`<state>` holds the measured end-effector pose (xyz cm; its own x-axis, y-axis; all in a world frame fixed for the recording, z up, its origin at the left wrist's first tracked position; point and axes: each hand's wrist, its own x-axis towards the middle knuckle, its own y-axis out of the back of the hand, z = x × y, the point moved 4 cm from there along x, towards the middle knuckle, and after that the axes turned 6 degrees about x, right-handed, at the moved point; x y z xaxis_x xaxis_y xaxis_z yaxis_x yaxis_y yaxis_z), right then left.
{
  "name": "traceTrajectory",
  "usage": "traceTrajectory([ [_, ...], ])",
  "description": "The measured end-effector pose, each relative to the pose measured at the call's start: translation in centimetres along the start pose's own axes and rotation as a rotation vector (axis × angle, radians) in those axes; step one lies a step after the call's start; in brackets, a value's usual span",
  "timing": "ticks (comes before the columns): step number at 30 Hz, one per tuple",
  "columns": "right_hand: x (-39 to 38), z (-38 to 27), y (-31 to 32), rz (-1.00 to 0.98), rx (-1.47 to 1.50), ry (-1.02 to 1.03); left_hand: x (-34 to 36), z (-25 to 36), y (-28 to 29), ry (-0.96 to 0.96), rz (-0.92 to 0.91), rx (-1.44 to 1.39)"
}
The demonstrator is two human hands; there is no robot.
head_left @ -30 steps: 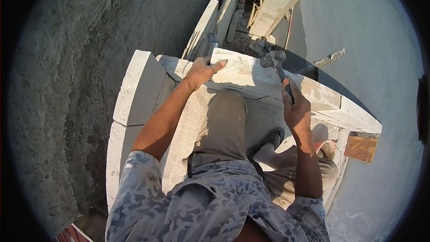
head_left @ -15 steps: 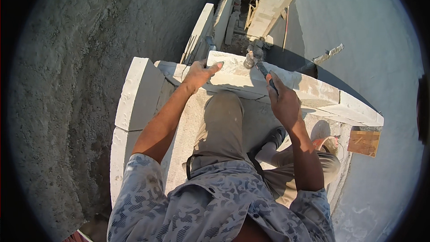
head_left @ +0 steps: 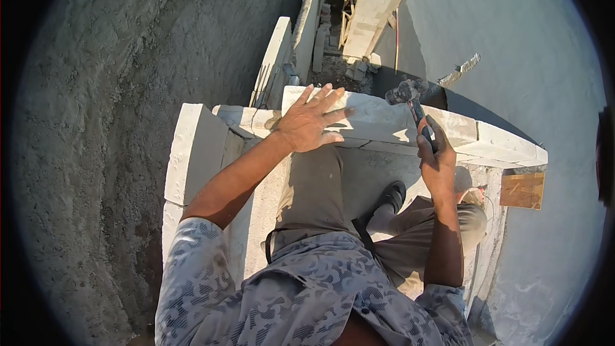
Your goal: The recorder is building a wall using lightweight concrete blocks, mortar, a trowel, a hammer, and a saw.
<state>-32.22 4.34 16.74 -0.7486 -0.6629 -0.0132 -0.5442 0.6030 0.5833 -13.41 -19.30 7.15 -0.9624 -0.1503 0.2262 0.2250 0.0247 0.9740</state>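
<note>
Block lies along the wall, long axis left to right. Left hand is nearer, on its left end, fingers spread apart. Right hand has fingers clamped on the hammer, head near the block's right end; contact cannot be told.
</note>
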Motion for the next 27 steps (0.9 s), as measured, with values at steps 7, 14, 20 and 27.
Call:
traceTrajectory([
  [7,-2.1,3.4,2.2,0.153,0.166,-0.007,2.8,-7.8,2.8,0.478,-0.038,-0.005],
  [14,-1.7,5.2,3.3,0.243,0.025,0.005,10.2,4.6,0.0,0.025,-0.172,-0.048],
  [20,-0.5,4.1,6.7,0.276,-0.310,-0.123,10.4,4.9,-0.9,0.028,-0.158,-0.039],
  [27,-0.3,6.6,8.4,0.417,-0.269,-0.139,11.0,5.0,-0.8,0.069,-0.187,-0.070],
])
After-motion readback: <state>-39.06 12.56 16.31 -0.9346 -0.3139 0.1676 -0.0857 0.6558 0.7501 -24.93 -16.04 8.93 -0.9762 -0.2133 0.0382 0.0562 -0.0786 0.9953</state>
